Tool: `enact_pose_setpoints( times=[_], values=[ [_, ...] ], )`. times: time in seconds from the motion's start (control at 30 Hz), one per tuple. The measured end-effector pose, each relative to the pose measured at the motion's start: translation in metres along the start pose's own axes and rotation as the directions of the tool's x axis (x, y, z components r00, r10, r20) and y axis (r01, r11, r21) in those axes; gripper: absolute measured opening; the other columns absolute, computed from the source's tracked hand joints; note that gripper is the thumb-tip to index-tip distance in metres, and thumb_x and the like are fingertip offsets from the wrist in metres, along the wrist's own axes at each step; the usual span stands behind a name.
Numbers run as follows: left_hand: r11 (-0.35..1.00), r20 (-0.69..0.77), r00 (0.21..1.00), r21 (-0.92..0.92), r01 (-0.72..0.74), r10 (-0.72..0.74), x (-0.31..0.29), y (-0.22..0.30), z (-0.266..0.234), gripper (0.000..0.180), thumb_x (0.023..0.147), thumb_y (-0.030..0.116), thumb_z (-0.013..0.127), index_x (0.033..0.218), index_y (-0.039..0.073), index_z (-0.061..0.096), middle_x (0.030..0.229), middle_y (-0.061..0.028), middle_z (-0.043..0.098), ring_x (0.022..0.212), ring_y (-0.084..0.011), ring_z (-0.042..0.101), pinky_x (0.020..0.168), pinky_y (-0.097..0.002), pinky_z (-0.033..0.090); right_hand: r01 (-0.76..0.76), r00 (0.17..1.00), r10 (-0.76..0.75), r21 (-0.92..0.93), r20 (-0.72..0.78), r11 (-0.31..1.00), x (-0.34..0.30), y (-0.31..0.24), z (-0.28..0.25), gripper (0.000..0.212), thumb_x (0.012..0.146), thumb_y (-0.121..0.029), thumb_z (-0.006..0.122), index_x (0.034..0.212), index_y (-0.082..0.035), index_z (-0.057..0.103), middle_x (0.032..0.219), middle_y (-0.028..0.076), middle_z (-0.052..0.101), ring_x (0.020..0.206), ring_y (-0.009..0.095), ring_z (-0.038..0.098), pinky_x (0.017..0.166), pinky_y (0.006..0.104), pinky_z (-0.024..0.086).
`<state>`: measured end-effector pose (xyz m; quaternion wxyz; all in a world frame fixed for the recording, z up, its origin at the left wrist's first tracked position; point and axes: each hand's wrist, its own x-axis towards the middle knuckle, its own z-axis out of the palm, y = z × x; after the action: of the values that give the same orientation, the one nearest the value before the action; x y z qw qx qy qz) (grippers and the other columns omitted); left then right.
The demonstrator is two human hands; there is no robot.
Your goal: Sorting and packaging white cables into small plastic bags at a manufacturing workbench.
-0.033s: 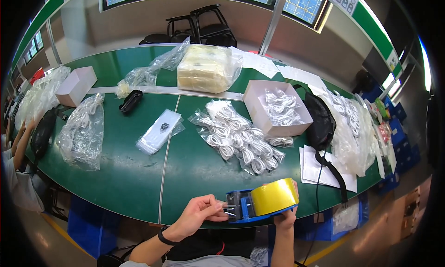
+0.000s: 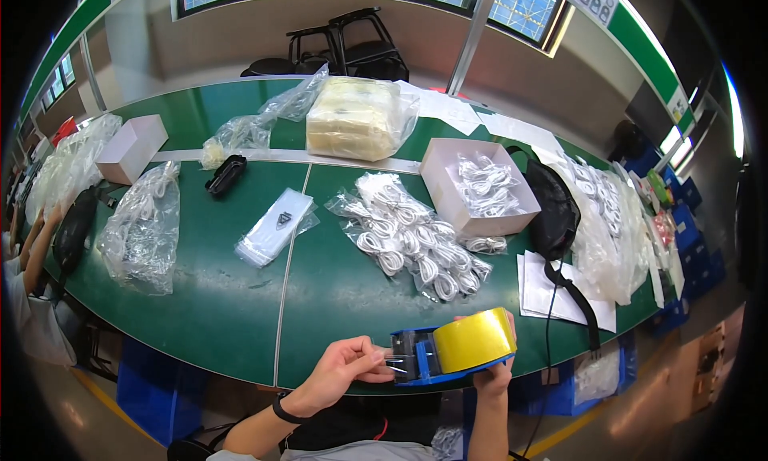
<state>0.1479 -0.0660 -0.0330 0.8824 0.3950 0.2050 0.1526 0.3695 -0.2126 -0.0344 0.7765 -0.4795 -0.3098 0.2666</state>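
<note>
A blue and black tape dispenser (image 2: 424, 363) carrying a wide yellow roll of packing tape (image 2: 474, 341) is held above the table's near edge. My right hand (image 2: 494, 375) grips it from the right and below, its fingers partly hidden behind the roll. At the dispenser's left end, my left hand (image 2: 354, 362) pinches a clear, shiny strip, the tape's free end (image 2: 392, 360). Beyond the dispenser lie several bagged white coiled cables (image 2: 412, 237). An open white box (image 2: 456, 197) on its side holds more of them. Left of these sits a stack of clear plastic bags (image 2: 274, 227).
A black pouch with a strap (image 2: 552, 209) lies beside papers (image 2: 532, 289) on the right. At the back stands a plastic-wrapped bundle (image 2: 352, 121). Crumpled clear plastic (image 2: 144, 229) and a white box (image 2: 134, 147) are left. Another person's arm (image 2: 36, 249) shows far left.
</note>
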Motion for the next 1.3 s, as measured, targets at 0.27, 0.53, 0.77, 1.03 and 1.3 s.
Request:
enact_pose_setpoints(
  times=[0.27, 0.53, 0.77, 1.03, 1.3],
  values=[
    [1.000, 0.020, 1.000, 0.016, -0.024, 0.024, -0.002, 0.009, -0.002, 0.020, 0.101, 0.011, 0.054, 0.085, 0.002, 0.050, 0.110, -0.0194, 0.066, 0.096, -0.0272, 0.072, 0.086, -0.0376, 0.061, -0.113, 0.992, 0.115, 0.040, -0.047, 0.993, -0.002, 0.004, -0.003, 0.066, 0.078, -0.027, 0.070, 0.130, 0.003, 0.042, 0.118, 0.014, 0.060, 0.109, 0.029, 0.063, 0.099, 0.0354, 0.049],
    [0.999, 0.097, 0.995, -0.034, -0.010, 0.013, -0.006, 0.020, 0.003, 0.021, 0.103, 0.013, 0.052, 0.085, 0.005, 0.045, 0.108, -0.0206, 0.068, 0.100, -0.0327, 0.071, 0.088, -0.0404, 0.060, -0.081, 0.997, 0.078, 0.230, 0.020, 0.970, -0.007, 0.010, -0.011, 0.063, 0.093, -0.035, 0.048, 0.146, -0.002, 0.038, 0.140, 0.018, 0.048, 0.127, 0.044, 0.049, 0.108, 0.0538, 0.039],
    [0.972, 0.152, 0.988, -0.223, 0.068, -0.034, -0.005, 0.013, 0.003, 0.017, 0.103, 0.013, 0.050, 0.090, 0.007, 0.042, 0.134, -0.0264, 0.055, 0.121, -0.0424, 0.059, 0.105, -0.0486, 0.049, -0.113, 0.987, 0.143, 0.328, -0.069, 0.938, -0.005, 0.011, -0.009, 0.066, 0.085, -0.030, 0.051, 0.143, 0.000, 0.039, 0.134, 0.017, 0.050, 0.125, 0.040, 0.051, 0.108, 0.0505, 0.039],
    [0.940, 0.242, 0.970, -0.335, 0.068, 0.015, -0.011, 0.013, 0.000, 0.017, 0.103, 0.017, 0.051, 0.092, 0.005, 0.044, 0.145, -0.0304, 0.043, 0.130, -0.0448, 0.049, 0.110, -0.0520, 0.043, 0.071, 0.994, -0.096, 0.341, 0.057, 0.937, 0.012, 0.001, 0.010, 0.067, 0.083, -0.035, 0.057, 0.136, 0.001, 0.041, 0.122, 0.015, 0.052, 0.119, 0.034, 0.053, 0.105, 0.0456, 0.043],
    [0.991, 0.086, 0.993, -0.099, 0.092, -0.084, -0.012, 0.037, -0.018, 0.020, 0.104, 0.015, 0.048, 0.088, 0.004, 0.047, 0.138, -0.0319, 0.049, 0.132, -0.0410, 0.049, 0.107, -0.0470, 0.047, -0.120, 0.982, 0.147, -0.208, 0.118, 0.971, 0.014, -0.007, -0.013, 0.052, 0.083, -0.015, 0.067, 0.129, 0.001, 0.048, 0.113, 0.012, 0.062, 0.111, 0.026, 0.063, 0.098, 0.0362, 0.049]
  ],
)
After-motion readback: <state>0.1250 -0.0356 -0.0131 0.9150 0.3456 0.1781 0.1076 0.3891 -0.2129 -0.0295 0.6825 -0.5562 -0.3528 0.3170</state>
